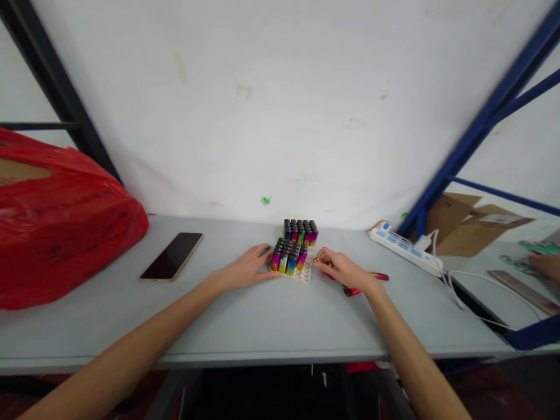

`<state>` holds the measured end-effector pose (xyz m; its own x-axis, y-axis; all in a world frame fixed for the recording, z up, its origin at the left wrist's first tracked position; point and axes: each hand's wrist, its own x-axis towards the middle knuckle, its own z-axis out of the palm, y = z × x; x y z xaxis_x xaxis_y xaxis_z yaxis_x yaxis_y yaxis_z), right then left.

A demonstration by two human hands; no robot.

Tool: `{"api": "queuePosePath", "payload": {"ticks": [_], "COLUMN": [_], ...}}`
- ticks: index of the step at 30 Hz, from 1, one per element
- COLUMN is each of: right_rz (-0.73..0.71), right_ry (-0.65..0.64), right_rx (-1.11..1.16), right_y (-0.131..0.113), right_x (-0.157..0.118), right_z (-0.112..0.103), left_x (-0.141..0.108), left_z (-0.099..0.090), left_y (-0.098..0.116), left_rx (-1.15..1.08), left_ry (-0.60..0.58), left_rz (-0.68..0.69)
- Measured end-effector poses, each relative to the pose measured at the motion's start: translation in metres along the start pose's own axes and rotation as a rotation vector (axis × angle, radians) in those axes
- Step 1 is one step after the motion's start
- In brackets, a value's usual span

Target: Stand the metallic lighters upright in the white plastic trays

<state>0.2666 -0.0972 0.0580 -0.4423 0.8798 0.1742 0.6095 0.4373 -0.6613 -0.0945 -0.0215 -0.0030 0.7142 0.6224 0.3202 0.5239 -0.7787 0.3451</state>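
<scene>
Colourful lighters [287, 256] with dark tops stand upright, packed in a pale tray with round holes [303, 273]. Several holes show at the tray's front right. My left hand [249, 268] lies at the left side of this group, fingers and thumb spread around its edge. Just right of the tray, my right hand [343, 269] is closed in a pinch on a small lighter [316, 260], of which a shiny gold end shows. Red lighters [352, 291] lie on the table beside and partly behind my right hand and wrist.
A second block of upright lighters [301, 232] stands behind. Left are a phone [172, 256] and a red plastic bag [70, 227]. At right lie a white power strip [406, 248] with cables, a cardboard box [464, 224] and, beyond a blue frame, another person's hand [546, 265].
</scene>
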Motion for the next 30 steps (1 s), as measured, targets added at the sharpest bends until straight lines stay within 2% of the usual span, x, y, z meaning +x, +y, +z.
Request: {"api": "queuePosePath", "payload": {"ticks": [7,13,18,22,28,30], "right_rz": [-0.027,0.039,0.118,0.094,0.103,0.100], "right_ry": [0.301,0.363,0.517,0.492,0.332,0.349], "right_rx": [-0.028,0.050,0.114,0.161,0.429,0.385], "right_y": [-0.002,0.008,0.010,0.005,-0.002,-0.003], "right_x": [0.011,0.016,0.019,0.021,0.024,0.026], "right_z": [0.010,0.020,0.020,0.020,0.034,0.039], "left_x": [0.000,0.000,0.001,0.001,0.001,0.001], "left_z": [0.001,0.001,0.002,0.002,0.002,0.002], "left_y": [-0.002,-0.002,-0.003,-0.005,-0.004,-0.004], "left_rx": [-0.005,0.006,0.007,0.006,0.007,0.005], "left_ry": [0.005,-0.003,-0.015,-0.011,-0.006,-0.008], "left_rz": [-0.001,0.002,-0.004,0.002,-0.012,-0.016]}}
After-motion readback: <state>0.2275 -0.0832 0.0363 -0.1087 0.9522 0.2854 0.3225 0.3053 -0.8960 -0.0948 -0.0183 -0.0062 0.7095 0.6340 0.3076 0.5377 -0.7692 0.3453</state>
